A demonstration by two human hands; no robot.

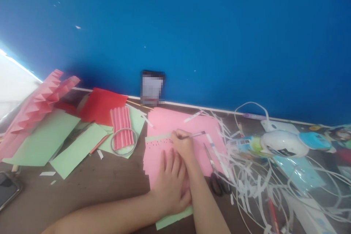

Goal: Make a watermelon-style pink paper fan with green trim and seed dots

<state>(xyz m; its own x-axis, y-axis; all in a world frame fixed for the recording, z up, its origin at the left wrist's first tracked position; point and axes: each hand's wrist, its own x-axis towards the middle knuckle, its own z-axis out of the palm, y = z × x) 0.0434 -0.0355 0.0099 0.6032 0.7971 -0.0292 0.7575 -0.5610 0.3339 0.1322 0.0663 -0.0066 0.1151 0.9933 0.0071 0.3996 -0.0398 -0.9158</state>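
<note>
My right hand (184, 145) is closed around a pen (199, 134), its tip resting on a pink paper sheet (153, 159). Rows of small dark marks run along the top of this sheet, just under a pale green strip (157, 138). Flat on the lower part of the sheet lies my left hand (172, 175), fingers stretched out and pointing away from me. My right wrist passes close beside it. A larger pink sheet (175, 117) lies beneath, and green paper (174, 218) pokes out below my left hand. Scissors (216, 179) rest right of my right forearm.
Green sheets (49, 139), red paper (101, 106) and folded pink paper (120, 128) with a ring (112, 142) lie left. A phone (8, 188) sits at the left edge. Tangled white strips (252, 186) and a white-blue object (285, 143) fill the right. A blue wall (192, 36) rises behind.
</note>
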